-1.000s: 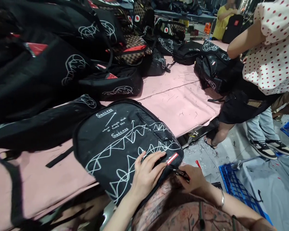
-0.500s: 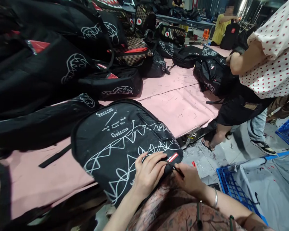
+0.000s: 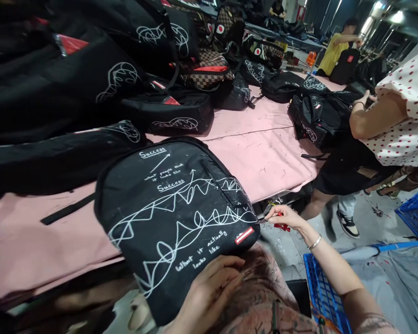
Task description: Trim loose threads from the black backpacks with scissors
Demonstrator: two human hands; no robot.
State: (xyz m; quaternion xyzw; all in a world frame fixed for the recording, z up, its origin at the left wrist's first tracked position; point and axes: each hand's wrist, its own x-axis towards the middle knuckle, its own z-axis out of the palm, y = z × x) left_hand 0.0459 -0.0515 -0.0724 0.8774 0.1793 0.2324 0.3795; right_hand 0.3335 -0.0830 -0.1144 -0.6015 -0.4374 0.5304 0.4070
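Observation:
A black backpack point(image 3: 191, 208) with white scribbled lines, the word "Success" and a small red-and-white label lies tilted across the table's near edge, its bottom toward me. My left hand point(image 3: 214, 285) is at the bottom edge, fingers bent over it and thumb hidden, holding the bag there. At the bag's right side my right hand point(image 3: 282, 217) pinches a small dark piece that looks like a zipper pull. Only a sliver of that piece shows between the fingertips and the bag's edge.
Many black bags point(image 3: 80, 93) are piled on the left of the pink-covered table point(image 3: 264, 157); checkered bags point(image 3: 209, 69) lie farther back. A co-worker in a dotted shirt point(image 3: 404, 116) handles another black backpack point(image 3: 320, 116). Blue crates point(image 3: 325, 297) stand at right. Thread scraps litter table and floor.
My right hand has moved away from me along the bag's right side, from the bottom corner. My left hand has slid down off the front panel to the bottom edge, uncovering more lettering.

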